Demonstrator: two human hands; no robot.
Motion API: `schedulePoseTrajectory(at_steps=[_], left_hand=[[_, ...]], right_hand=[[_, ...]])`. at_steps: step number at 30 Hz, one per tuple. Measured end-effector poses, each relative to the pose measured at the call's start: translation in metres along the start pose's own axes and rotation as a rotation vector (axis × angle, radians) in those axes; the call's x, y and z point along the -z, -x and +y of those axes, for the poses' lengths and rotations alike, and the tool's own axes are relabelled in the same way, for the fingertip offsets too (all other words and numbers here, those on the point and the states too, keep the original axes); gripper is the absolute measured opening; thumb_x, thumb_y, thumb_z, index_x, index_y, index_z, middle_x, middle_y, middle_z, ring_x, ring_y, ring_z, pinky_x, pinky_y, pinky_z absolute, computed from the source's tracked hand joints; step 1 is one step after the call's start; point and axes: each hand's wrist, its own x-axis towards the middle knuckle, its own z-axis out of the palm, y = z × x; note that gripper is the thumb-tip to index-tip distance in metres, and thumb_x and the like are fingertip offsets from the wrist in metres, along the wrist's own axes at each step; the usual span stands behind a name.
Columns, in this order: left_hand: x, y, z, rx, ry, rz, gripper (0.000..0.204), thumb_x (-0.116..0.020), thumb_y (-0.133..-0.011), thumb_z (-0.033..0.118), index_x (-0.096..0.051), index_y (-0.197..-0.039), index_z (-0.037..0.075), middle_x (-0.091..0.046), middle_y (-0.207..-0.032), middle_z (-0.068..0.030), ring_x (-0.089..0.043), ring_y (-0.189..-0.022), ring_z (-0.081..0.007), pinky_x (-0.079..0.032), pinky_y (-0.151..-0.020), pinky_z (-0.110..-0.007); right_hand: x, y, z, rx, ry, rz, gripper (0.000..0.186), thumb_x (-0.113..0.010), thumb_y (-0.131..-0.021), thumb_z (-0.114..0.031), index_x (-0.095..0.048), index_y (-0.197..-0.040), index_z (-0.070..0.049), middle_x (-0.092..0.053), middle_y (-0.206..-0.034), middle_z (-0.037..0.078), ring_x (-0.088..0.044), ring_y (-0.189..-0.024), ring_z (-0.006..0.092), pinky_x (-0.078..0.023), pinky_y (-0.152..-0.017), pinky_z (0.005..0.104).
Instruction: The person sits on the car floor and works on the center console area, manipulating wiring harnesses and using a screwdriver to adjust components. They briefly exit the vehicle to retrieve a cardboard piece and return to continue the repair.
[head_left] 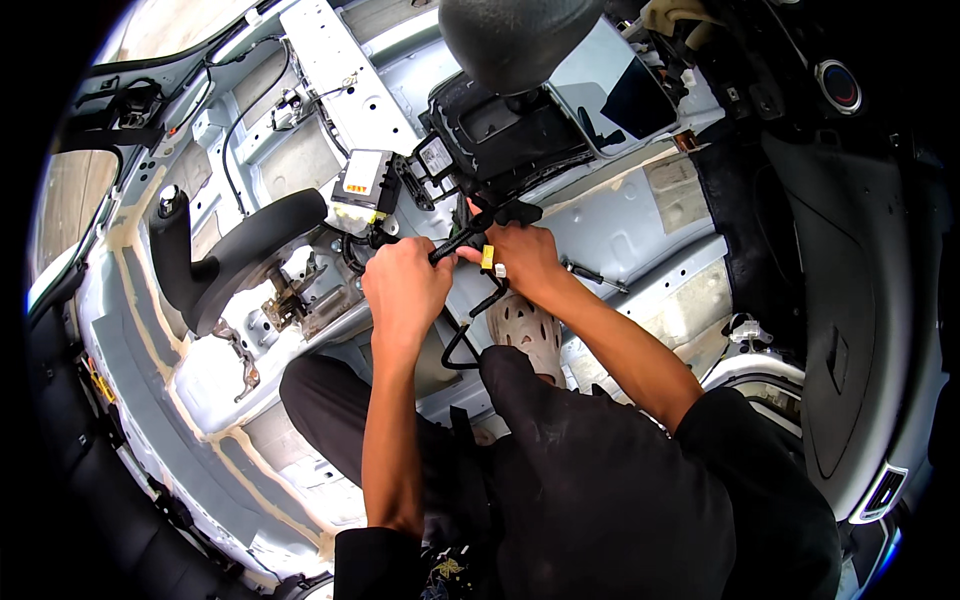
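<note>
My left hand (408, 285) is closed around one end of a black taped wiring harness (462, 240). Just to the right, my right hand (522, 256) grips the same harness farther along, its fingertips partly hidden. A yellow tag (487, 257) and a small white connector (501, 270) hang from the wires between my hands. A loop of black cable (459, 352) drops below them toward my knee. Beyond my left hand sits a control module (367, 180) with a white label, next to a black bracket (433, 165).
Around me is a stripped car interior with a bare metal floor (610, 235). A black handbrake lever (240, 255) and its trim stand at left. A black plastic tray (505, 130) lies ahead. A ratchet-like metal tool (598, 277) rests at right, near the door panel (850, 330).
</note>
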Motion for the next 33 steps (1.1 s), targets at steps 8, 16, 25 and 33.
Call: schedulePoseTrajectory(at_steps=[8, 16, 25, 33], left_hand=[[0.002, 0.003, -0.005, -0.049, 0.027, -0.066, 0.026, -0.077, -0.078, 0.030, -0.073, -0.080, 0.004, -0.064, -0.065, -0.0199, -0.066, -0.070, -0.0396, -0.052, -0.065, -0.048], [-0.002, 0.008, -0.015, -0.026, 0.125, -0.026, 0.029, -0.076, -0.082, 0.033, -0.074, -0.084, 0.004, -0.062, -0.063, -0.0208, -0.065, -0.068, -0.0400, -0.051, -0.064, -0.048], [-0.004, 0.010, -0.021, -0.050, 0.138, -0.078, 0.025, -0.074, -0.083, 0.030, -0.075, -0.091, 0.007, -0.067, -0.070, -0.0194, -0.067, -0.072, -0.0388, -0.053, -0.069, -0.047], [-0.007, 0.010, -0.031, -0.068, 0.108, -0.106, 0.026, -0.074, -0.083, 0.027, -0.075, -0.100, 0.008, -0.070, -0.076, -0.0185, -0.069, -0.079, -0.0372, -0.055, -0.075, -0.046]], right_hand=[[0.004, -0.015, -0.014, -0.093, -0.153, -0.100, 0.043, -0.066, -0.086, -0.054, -0.072, -0.098, -0.013, -0.071, -0.074, 0.013, -0.071, -0.071, 0.0341, -0.055, -0.061, 0.0457], [0.006, -0.008, -0.023, -0.021, 0.016, -0.210, 0.042, -0.065, -0.088, -0.049, -0.074, -0.081, -0.008, -0.070, -0.074, 0.016, -0.072, -0.073, 0.0354, -0.056, -0.064, 0.0464], [0.011, 0.004, -0.024, -0.058, 0.017, -0.262, 0.054, -0.057, -0.095, -0.046, -0.063, -0.112, 0.005, -0.070, -0.077, 0.019, -0.071, -0.077, 0.0382, -0.055, -0.068, 0.0490], [0.021, 0.012, -0.024, -0.168, 0.042, -0.244, 0.083, -0.054, -0.093, -0.054, -0.039, -0.140, 0.013, -0.069, -0.069, 0.021, -0.071, -0.069, 0.0388, -0.056, -0.065, 0.0467]])
